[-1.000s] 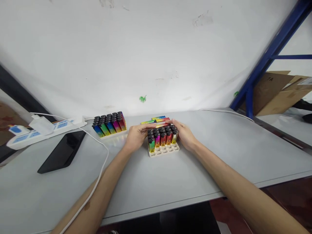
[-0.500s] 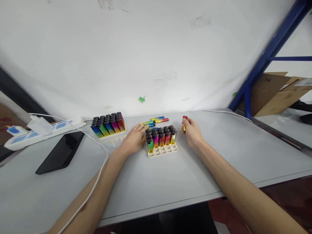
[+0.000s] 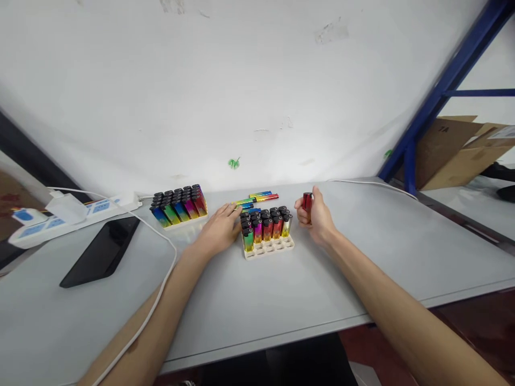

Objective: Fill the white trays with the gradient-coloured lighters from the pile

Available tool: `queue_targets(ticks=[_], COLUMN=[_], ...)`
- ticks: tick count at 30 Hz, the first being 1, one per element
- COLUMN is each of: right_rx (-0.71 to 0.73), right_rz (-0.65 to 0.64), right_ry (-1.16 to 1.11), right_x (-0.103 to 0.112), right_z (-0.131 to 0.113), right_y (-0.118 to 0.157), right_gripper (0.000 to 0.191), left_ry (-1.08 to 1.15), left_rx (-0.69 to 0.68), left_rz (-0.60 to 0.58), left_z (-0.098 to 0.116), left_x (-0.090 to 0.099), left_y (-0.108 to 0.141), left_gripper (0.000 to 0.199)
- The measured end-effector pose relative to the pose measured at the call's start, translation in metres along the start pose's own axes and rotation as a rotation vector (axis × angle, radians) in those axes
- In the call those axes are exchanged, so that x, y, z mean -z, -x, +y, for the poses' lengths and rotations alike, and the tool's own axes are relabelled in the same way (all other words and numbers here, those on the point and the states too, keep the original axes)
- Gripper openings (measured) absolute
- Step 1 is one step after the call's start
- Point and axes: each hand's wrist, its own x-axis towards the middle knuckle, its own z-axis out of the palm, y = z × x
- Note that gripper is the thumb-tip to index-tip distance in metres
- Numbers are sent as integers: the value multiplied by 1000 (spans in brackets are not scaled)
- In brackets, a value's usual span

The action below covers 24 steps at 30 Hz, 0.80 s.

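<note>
My right hand (image 3: 317, 217), to the right of the white lighter rack (image 3: 270, 250), is closed around a red lighter (image 3: 307, 201) held roughly upright. The thumb sticks up beside its top end. Several shiny coloured lighters (image 3: 267, 231) with black tops stand in the rack, and the front row of slots shows bare except for a green-yellow lighter (image 3: 248, 241) at its left end. Resting at the rack's left side, my left hand (image 3: 219, 228) has its fingers stretched forward. Loose lighters (image 3: 263, 197) lie behind the rack, close to those fingertips.
A second rack full of lighters (image 3: 179, 206) stands by the wall at left. Further left are a black phone (image 3: 100, 252) and a white power strip (image 3: 76, 217). A white cable (image 3: 161, 292) crosses my left forearm. Cardboard boxes (image 3: 462, 150) sit beyond the blue frame (image 3: 410, 145) at right.
My right hand has turned the lighter, so its red side now faces me where red and yellow showed before. The thumb has come up. My left hand has stayed nearly still.
</note>
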Motion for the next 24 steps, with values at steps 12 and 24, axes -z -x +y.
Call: queue_targets(ticks=[12,24], right_rx=[-24,-47], right_rz=[-48,-10], right_ry=[120,111], right_x=[-5,-8], right_z=[0,-1], right_y=[6,12], right_gripper=[39,50], left_ry=[41,59], left_rx=[55,39], left_rz=[17,26], left_z=[4,5], left_x=[3,2], left_y=[4,3], left_gripper=[60,55])
